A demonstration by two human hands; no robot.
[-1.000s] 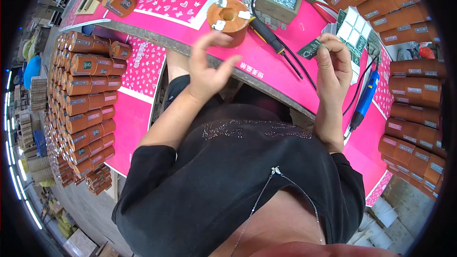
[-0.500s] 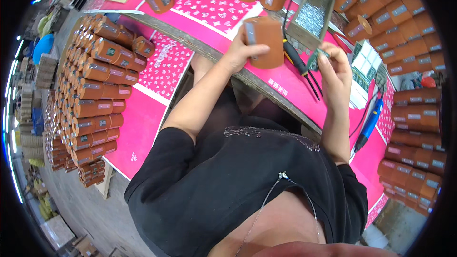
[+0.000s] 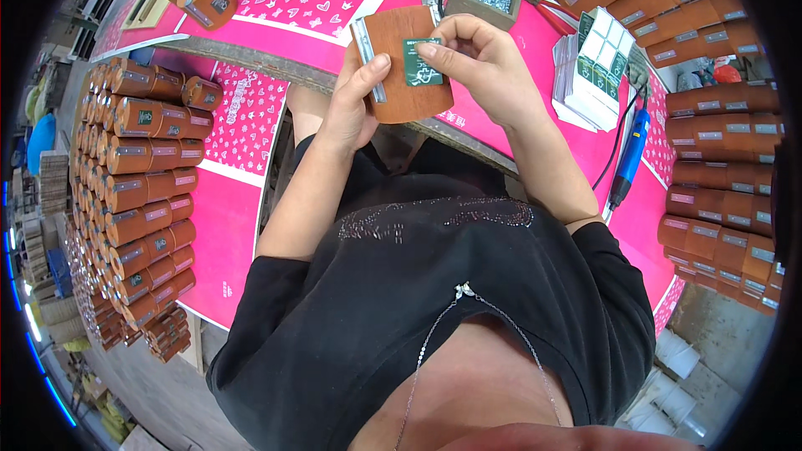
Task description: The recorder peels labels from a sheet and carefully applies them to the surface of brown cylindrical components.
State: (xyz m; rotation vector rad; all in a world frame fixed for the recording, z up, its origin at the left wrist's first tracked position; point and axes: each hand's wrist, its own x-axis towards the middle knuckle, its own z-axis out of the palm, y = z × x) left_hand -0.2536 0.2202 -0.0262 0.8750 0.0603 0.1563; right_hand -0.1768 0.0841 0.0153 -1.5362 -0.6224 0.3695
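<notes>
My left hand (image 3: pixel 355 108) is wrapped round the side of a brown wooden cylinder (image 3: pixel 397 100), its thumb by the silvery metal strip (image 3: pixel 369 58) that runs along the wood. A small green label (image 3: pixel 423 73) lies against the curved front of the cylinder. My right hand (image 3: pixel 480 58) has its thumb on the label's upper right corner, with the fingers curled behind at the cylinder's edge. Whether the label is stuck down all over cannot be seen.
A wooden box (image 3: pixel 520 0) of small metal pieces stands at the back. Right of my hands are a stack of green-and-white label sheets (image 3: pixel 589 75) and a blue corded power screwdriver (image 3: pixel 631 150). Similar cylinders are piled at left (image 3: pixel 150 154) and right (image 3: pixel 718 175).
My left hand has brought the cylinder down and left, turning its strip to the left. My right hand has moved left, bringing the green label onto the wood. The black-and-yellow tool is now hidden.
</notes>
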